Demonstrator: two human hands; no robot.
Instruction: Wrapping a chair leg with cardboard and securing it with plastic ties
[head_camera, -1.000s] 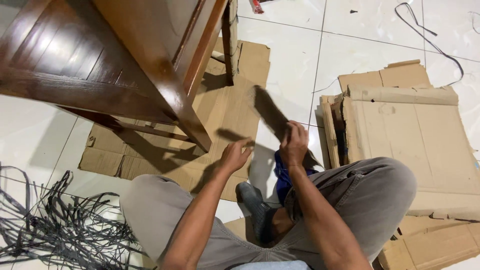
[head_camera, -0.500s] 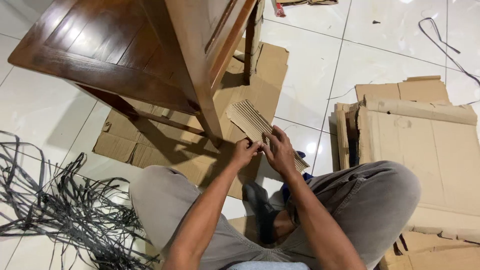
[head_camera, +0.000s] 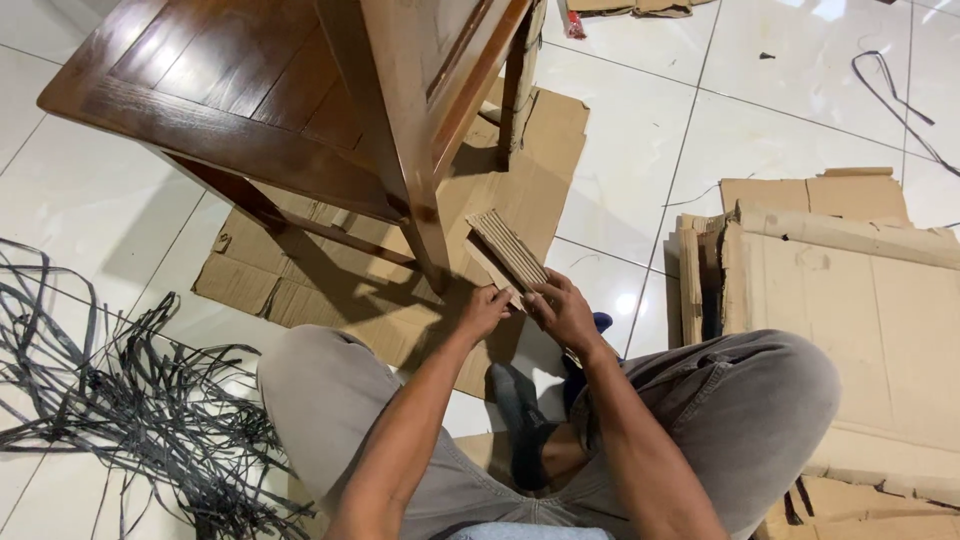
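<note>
I sit on the floor with both hands out in front of me. My left hand (head_camera: 484, 308) and my right hand (head_camera: 562, 312) both grip a ribbed strip of corrugated cardboard (head_camera: 508, 250), folded narrow, its far end pointing up and left. The strip sits just right of the front leg (head_camera: 428, 228) of a dark wooden table (head_camera: 235, 95). Under the table lies a flat cardboard sheet (head_camera: 340, 300).
A tangle of black plastic straps (head_camera: 110, 400) covers the floor at the left. Flattened cardboard boxes (head_camera: 850, 300) are stacked at the right. A black cord (head_camera: 895, 90) runs across the white tiles at the top right. My grey-trousered knees frame the hands.
The cardboard strip swung down from in front of me, and my left hand took hold of it. Since half a second ago it looks narrower, folded between both hands near the table leg.
</note>
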